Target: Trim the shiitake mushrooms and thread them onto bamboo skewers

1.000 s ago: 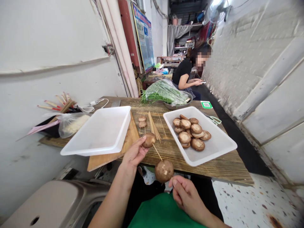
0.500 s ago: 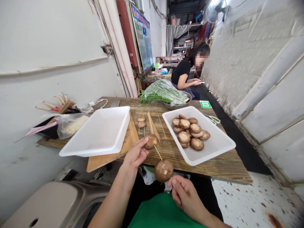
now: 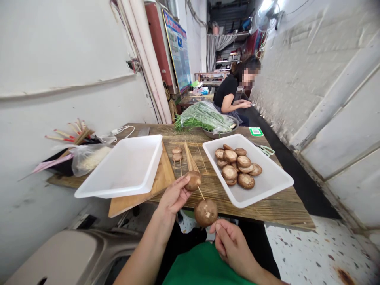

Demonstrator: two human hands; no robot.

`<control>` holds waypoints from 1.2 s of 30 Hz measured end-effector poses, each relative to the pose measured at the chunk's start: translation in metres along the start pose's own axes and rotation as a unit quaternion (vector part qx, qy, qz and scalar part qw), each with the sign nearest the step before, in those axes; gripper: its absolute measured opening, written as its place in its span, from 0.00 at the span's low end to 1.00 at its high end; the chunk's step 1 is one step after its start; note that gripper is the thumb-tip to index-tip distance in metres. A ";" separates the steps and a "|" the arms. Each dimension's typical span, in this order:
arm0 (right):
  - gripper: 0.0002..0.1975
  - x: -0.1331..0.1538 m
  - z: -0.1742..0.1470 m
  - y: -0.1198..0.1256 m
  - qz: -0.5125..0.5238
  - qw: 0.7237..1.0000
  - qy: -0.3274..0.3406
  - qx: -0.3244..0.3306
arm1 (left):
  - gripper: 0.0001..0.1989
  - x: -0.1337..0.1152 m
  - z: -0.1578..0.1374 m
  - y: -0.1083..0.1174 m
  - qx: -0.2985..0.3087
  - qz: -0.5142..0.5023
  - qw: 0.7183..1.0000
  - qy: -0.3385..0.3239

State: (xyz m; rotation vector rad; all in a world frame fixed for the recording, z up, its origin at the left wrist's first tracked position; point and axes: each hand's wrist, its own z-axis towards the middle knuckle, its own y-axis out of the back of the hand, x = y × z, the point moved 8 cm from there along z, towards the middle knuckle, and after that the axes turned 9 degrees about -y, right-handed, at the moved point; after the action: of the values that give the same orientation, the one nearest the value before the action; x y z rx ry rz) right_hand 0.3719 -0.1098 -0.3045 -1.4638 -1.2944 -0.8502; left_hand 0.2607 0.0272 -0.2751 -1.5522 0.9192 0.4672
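Note:
My left hand (image 3: 175,194) pinches a brown mushroom cap (image 3: 193,181) between thumb and fingers. A thin wooden skewer (image 3: 201,192) runs from that cap down to a second, larger mushroom (image 3: 206,212), which is threaded on it. Just below the larger mushroom, my right hand (image 3: 230,239) is closed at the skewer's lower end; the fingers hide most of that end. On the table beyond lie a bundle of bare skewers (image 3: 190,157) and a pair of skewered mushrooms (image 3: 177,154). A white tray (image 3: 276,177) to the right holds a heap of mushrooms (image 3: 237,164).
Another white tray (image 3: 118,166) sits at left, partly on a wooden board (image 3: 162,180). Bagged green stalks (image 3: 204,114) rest in a metal bowl at the back. Scissors (image 3: 266,150) lie behind the right tray. A person (image 3: 228,95) sits beyond, holding a phone.
My left hand and its mushroom have shifted slightly right and toward the larger mushroom, so less bare skewer shows between the two. My right hand stays nearly still.

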 end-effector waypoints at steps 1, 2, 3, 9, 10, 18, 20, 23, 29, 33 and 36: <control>0.20 0.000 0.000 0.000 0.003 1.000 0.001 -0.001 | 0.06 0.002 -0.001 -0.001 0.001 -0.001 1.000 0.002; 0.20 0.001 0.000 0.000 0.005 1.000 0.003 -0.002 | 0.06 0.003 -0.002 -0.001 0.001 -0.002 1.000 0.004; 0.20 0.001 0.000 0.000 0.007 1.000 0.003 -0.003 | 0.06 0.005 -0.003 -0.002 0.001 -0.002 1.000 0.006; 0.20 0.007 0.003 0.003 -0.003 1.000 0.008 -0.025 | 0.07 0.017 -0.012 -0.012 0.028 0.003 0.999 0.026; 0.20 0.008 0.004 0.003 -0.008 1.000 0.013 -0.026 | 0.07 0.017 -0.013 -0.012 0.026 0.005 0.999 0.021; 0.18 0.017 0.011 0.012 -0.044 0.997 0.056 -0.031 | 0.15 0.017 -0.010 -0.017 0.036 -0.036 0.999 0.016; 0.18 0.018 0.014 0.013 -0.046 0.997 0.062 -0.030 | 0.15 0.017 -0.010 -0.017 0.027 -0.050 0.998 0.024; 0.17 0.015 0.019 0.012 -0.039 0.997 0.064 -0.021 | 0.15 0.020 -0.013 -0.017 0.026 -0.052 0.997 0.043; 0.18 0.006 0.033 0.012 -0.024 0.998 0.057 -0.029 | 0.17 0.040 -0.023 -0.021 0.049 -0.076 0.994 0.066; 0.21 0.006 0.040 0.007 -0.094 0.994 0.048 -0.004 | 0.17 0.041 -0.023 -0.016 0.052 -0.094 0.992 0.061; 0.22 0.018 0.043 0.004 -0.184 0.980 0.069 -0.003 | 0.16 0.026 -0.025 -0.007 0.065 -0.097 0.991 0.060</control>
State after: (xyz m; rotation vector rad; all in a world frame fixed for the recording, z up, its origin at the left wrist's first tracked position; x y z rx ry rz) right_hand 0.3755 -0.0630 -0.3009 -1.1617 -1.4800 -1.1765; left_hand 0.2771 -0.0043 -0.2851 -1.5443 0.8626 0.1723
